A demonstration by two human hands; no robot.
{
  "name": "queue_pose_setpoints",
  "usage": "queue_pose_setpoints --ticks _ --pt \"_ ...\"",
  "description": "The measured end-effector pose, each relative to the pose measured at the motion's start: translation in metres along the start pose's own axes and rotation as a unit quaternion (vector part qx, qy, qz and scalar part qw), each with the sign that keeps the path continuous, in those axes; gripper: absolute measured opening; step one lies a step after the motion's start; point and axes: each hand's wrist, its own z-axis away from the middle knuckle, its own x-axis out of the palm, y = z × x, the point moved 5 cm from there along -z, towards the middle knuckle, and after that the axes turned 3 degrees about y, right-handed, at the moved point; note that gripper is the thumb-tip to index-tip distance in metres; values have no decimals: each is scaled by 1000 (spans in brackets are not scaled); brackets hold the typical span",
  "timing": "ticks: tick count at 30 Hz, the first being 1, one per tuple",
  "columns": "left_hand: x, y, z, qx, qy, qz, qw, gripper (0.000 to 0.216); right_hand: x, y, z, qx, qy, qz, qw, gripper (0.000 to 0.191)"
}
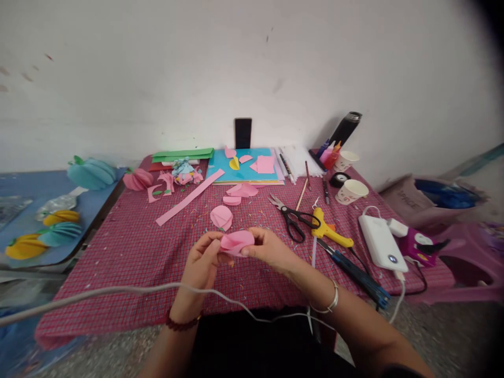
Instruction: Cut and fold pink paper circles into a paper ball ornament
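Note:
Both my hands hold a stack of folded pink paper circles (237,242) just above the red checked tablecloth (129,247). My left hand (201,266) pinches its left side, fingers closed around it. My right hand (268,248) grips the right edge with thumb and fingers closed. A single pink paper circle (221,216) lies on the cloth just beyond my hands. More pink cut pieces (241,190) lie further back.
Black-handled scissors (292,216) and a yellow glue gun (329,231) lie to the right. A white power bank (380,241), paper cups (350,191) and pencils are beyond them. Coloured paper sheets (244,167) and a long pink strip (189,198) sit at the back. Finished paper fruit (91,173) rests at the left.

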Motion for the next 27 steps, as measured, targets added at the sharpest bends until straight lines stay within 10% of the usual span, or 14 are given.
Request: queue_pose_setpoints --ticks 12,18,27 --pt "-11 16 13 155 -79 -209 962 22 19 14 3 123 -59 -244 960 48" --pt "-17 13 16 212 -53 -381 898 6 16 16 1 94 8 -176 980 45" --pt "-67 11 15 131 146 -308 931 17 -45 4 -59 -11 188 138 973 27"
